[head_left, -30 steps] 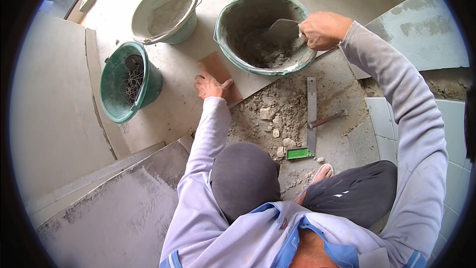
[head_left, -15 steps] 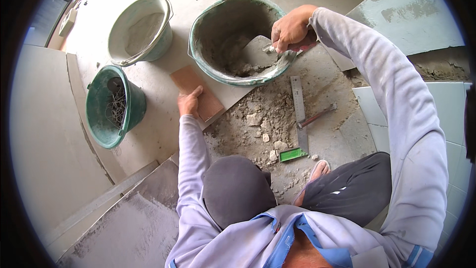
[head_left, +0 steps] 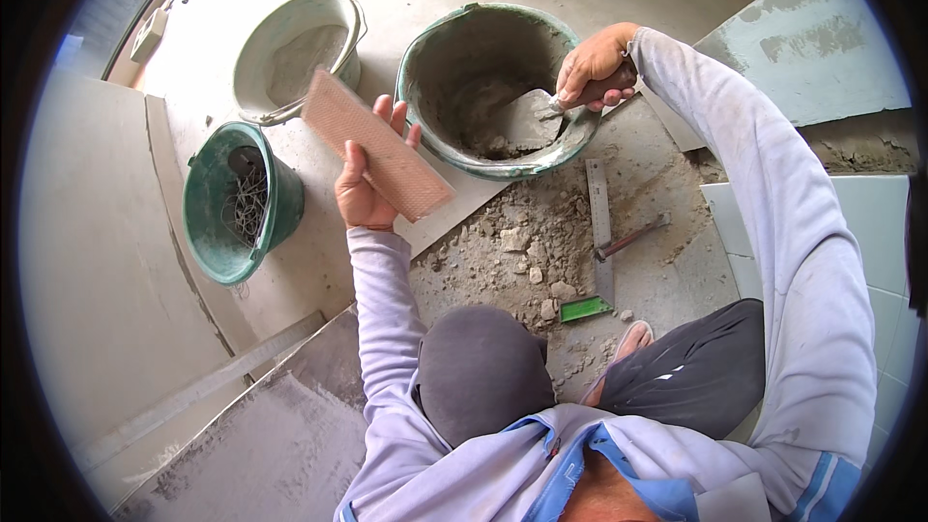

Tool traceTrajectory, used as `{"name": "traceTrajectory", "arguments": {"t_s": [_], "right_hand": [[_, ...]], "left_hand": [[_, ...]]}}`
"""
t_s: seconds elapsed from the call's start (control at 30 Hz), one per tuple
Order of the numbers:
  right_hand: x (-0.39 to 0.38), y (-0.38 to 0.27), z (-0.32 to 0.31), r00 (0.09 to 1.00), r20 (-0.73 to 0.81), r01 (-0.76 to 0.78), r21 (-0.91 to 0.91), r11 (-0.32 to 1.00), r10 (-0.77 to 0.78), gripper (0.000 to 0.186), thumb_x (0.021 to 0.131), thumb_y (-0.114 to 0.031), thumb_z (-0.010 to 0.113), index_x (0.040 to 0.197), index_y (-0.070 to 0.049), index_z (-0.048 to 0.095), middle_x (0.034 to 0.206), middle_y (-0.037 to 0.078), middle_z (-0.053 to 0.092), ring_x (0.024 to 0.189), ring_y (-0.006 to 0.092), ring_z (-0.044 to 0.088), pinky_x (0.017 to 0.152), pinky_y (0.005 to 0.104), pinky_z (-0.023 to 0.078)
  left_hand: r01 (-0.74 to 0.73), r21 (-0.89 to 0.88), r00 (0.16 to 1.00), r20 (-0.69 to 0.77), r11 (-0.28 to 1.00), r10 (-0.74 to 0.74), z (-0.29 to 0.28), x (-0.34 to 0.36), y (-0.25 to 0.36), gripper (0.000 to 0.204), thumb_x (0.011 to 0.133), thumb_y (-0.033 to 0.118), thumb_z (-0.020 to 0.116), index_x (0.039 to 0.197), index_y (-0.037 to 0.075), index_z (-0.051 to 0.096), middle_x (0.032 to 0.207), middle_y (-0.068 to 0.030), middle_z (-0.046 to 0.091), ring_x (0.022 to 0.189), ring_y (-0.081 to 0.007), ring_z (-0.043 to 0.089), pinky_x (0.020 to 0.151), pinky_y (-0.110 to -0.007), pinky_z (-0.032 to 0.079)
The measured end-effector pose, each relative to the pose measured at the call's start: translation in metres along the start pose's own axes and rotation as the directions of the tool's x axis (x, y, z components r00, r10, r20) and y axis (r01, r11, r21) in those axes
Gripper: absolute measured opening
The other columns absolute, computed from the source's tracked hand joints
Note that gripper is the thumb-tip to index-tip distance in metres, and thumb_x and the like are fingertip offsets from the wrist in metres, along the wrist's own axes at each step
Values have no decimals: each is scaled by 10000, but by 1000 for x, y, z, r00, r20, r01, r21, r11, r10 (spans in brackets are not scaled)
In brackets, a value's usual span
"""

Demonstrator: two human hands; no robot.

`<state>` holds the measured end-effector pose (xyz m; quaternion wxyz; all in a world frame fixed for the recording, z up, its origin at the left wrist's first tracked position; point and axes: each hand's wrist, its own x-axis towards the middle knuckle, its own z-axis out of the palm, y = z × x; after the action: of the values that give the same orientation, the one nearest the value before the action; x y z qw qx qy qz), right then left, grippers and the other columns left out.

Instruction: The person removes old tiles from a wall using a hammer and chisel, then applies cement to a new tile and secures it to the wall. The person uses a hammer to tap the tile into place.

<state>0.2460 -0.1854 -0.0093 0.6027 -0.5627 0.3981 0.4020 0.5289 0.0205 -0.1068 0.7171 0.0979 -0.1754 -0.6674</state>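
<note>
Lifted off the floor, a reddish tile rests in the half-open left hand (textured side now accessible) as the right hand clenches a trowel over the bucket below.

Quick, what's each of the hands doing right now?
Left hand: holding up the flat reddish tile.
Right hand: closed, holding the trowel.

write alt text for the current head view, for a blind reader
A person's left-hand grip holds a reddish rectangular tile while the right-hand grip holds a trowel, its blade inside a large green bucket of grey mix. A pale bucket and a smaller green bucket stand to the left; a green-handled square lies beside rubble.
</note>
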Motion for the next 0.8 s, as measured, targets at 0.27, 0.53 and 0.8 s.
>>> {"name": "traceTrajectory", "arguments": {"t_s": [0.27, 0.53, 0.8], "right_hand": [[-6, -21, 25, 997, -66, 25, -192, 981, -39, 184, 886, -222, 567, 764, -100, 503, 600, 34, 531, 424, 117, 518, 339, 272, 426], [-18, 7, 20, 979, 64, 181, 159, 971, -193, 140, 854, -177, 592, 881, -84, 490, 577, 44, 502, 377, 94, 502, 264, 250, 386], [-30, 69, 54, 836, -77, 473, 601, 645, -543, 480, 888, -176, 575, 1270, 56, 399, 695, 48, 536, 413, 44, 510, 292, 165, 428]], "left_hand": [[37, 259, 996, -87, 965, -15, 4, 0, -6, 651, 907, 267, 566, 1425, 30, 251, 1435, -130, 360, 1294, -232, 391, 1027, -395, 413], [8, 323, 996, -83, 946, 20, 7, 3, -4, 660, 899, 296, 578, 1414, 21, 269, 1408, -132, 389, 1277, -242, 405, 1030, -393, 407], [-53, 121, 992, 120, 991, 38, 37, 6, 39, 642, 952, 459, 377, 1437, 65, 226, 1421, -218, 333, 1272, -369, 394, 1013, -493, 416]]}}
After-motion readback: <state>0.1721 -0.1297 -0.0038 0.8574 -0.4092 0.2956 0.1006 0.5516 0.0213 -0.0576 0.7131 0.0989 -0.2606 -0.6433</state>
